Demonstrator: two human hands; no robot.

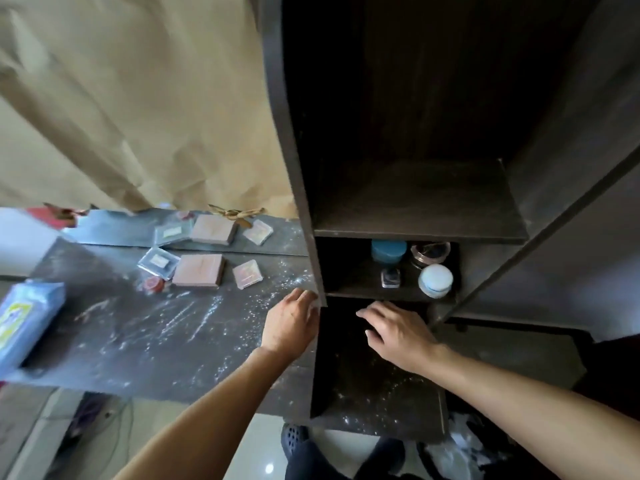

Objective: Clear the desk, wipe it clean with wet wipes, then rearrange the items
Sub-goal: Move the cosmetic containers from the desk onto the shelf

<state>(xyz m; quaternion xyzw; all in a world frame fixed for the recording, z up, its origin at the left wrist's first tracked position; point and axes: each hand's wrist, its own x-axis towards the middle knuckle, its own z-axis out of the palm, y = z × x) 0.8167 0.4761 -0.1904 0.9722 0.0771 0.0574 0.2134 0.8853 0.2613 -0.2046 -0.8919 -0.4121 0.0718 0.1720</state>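
The desk (138,341) is not yet cleared and not yet wiped: white powder streaks its dark top. A palette (198,270), a clear case (158,263), a pink case (246,274) and a red pot (152,284) lie grouped near the back, just in front of a mirror (121,226). The wipes (26,323) lie at the desk's far left edge, well apart from both hands, with the pack's long axis running roughly front to back. The left hand (291,327) is at the front edge of the shelf panel (294,150), fingers together and lightly bent. Whether they pinch that edge or only touch it cannot be told. The right hand (401,336) is palm down in the bottom compartment, fingers spread and relaxed, holding nothing. A blue jar (388,251) and a white jar (434,280) stand one shelf up, beyond its fingertips. Assessment: the left hand is nearer the desk items, which lie beyond it and to its left — and nearer the wipes, further left again. A reach for the pack would likely fall to that hand, closing across its short width.
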